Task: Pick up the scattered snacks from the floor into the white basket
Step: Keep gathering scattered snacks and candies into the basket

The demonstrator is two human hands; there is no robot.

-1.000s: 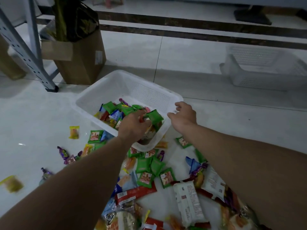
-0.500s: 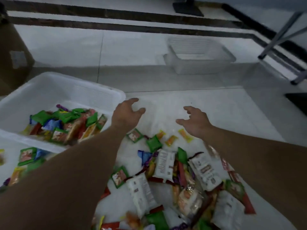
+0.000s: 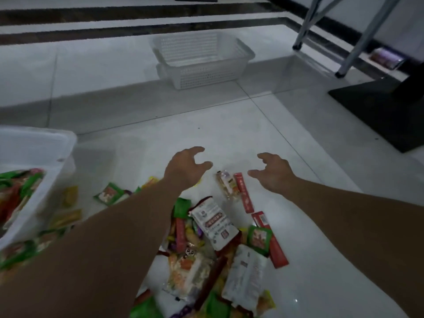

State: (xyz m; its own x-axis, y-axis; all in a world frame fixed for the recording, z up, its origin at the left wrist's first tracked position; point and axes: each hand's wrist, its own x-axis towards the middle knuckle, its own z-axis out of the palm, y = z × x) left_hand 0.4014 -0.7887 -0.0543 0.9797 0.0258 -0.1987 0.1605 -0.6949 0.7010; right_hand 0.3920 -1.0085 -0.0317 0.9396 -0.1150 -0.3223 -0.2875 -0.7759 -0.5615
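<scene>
The white basket (image 3: 41,145) sits at the left edge, partly cut off, with green and red snack packets inside. Scattered snacks lie on the white tile floor in front of me: a clear-wrapped snack (image 3: 227,184) beside a red stick packet (image 3: 244,193), a white pouch (image 3: 213,222), a green packet (image 3: 110,193) and a heap lower down. My left hand (image 3: 185,168) and my right hand (image 3: 273,173) hover with fingers spread on either side of the clear-wrapped snack, both holding nothing.
A second white perforated basket (image 3: 199,58) stands farther back on the floor. Metal rack legs (image 3: 348,49) and a black flat base (image 3: 385,111) are at the right. Dark floor stripes run along the back.
My left hand let go of snacks over the basket and both hands swung right, away from it. The view turned right, so the basket slid to the left edge.
</scene>
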